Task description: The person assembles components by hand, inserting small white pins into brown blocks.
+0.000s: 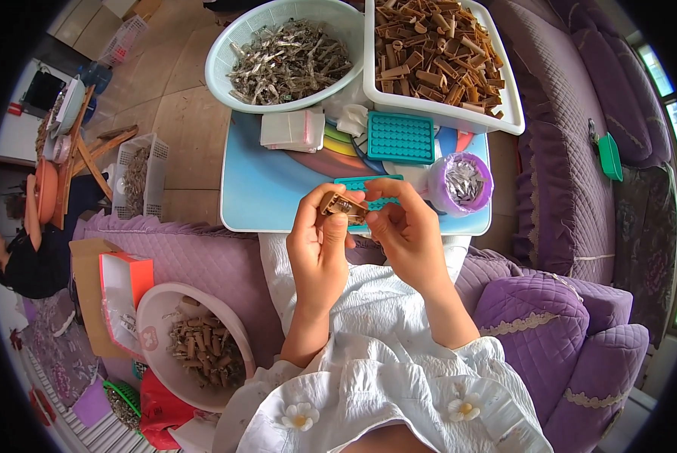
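Above the near edge of the small blue table, a brown plastic half-shell [331, 202] with metal parts showing inside is in my left hand [316, 249], its thumb and fingers closed round it. My right hand [412, 238] has its thumb and forefinger at the shell's right end; whether a small separate part sits between them is hidden. A teal tray [387, 183] with round hollows lies partly covered below my hands. Behind it is a second teal tray [400, 137]. A purple-lined tub [438, 187] of small silver pieces stands to the right.
At the back are a pale green basket [219, 72] of metal parts and a white bin [444, 117] of brown shells. Clear plastic bags [292, 130] lie on the blue table [252, 204]. A pink basin [153, 332] of filled shells sits left. Another person [40, 234] is farther left.
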Demonstrator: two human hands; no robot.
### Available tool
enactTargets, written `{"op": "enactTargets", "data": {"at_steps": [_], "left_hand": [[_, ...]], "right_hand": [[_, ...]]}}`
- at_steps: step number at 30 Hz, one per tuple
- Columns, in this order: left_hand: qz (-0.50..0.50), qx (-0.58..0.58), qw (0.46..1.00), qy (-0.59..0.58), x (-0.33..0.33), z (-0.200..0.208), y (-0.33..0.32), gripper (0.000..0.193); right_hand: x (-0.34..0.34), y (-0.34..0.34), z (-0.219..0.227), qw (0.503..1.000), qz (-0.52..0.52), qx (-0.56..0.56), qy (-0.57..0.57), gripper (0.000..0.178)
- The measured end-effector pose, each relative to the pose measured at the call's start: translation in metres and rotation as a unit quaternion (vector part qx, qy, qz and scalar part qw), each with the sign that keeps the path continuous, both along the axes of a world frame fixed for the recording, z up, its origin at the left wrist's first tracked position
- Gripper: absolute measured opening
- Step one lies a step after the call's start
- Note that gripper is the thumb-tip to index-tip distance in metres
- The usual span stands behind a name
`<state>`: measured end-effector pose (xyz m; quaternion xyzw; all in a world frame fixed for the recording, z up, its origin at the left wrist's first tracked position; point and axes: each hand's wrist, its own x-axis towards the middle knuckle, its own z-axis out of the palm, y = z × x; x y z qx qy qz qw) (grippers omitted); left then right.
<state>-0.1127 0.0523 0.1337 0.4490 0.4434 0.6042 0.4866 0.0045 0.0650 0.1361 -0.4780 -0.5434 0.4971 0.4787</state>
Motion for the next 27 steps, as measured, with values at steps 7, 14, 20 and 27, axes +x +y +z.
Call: {"op": "enactTargets", "data": {"at_steps": [7,14,20,27], "left_hand": [[-0.011,-0.045,0.985,-0.166,0.0,0.0,0.005,0.023],[-0.026,-0.097,0.933,-0.346,-0.001,-0.019,0.005,0.024],[-0.048,-0.068,0.95,-0.301,0.001,-0.02,0.001,0.031],[-0.023,-0.045,0.988,-0.146,0.005,-0.019,-0.012,0.028]], "right_hand": [[-0.001,0.009,-0.007,0.996,0.069,0.03,-0.039,0.03],[0.001,0.015,-0.019,0.995,0.092,-0.002,-0.035,0.031],[0.002,0.007,-0.018,0.995,0.041,0.024,0.086,0.03],[-0.012,0.006,-0.004,0.997,0.058,0.013,-0.047,0.023]]}}
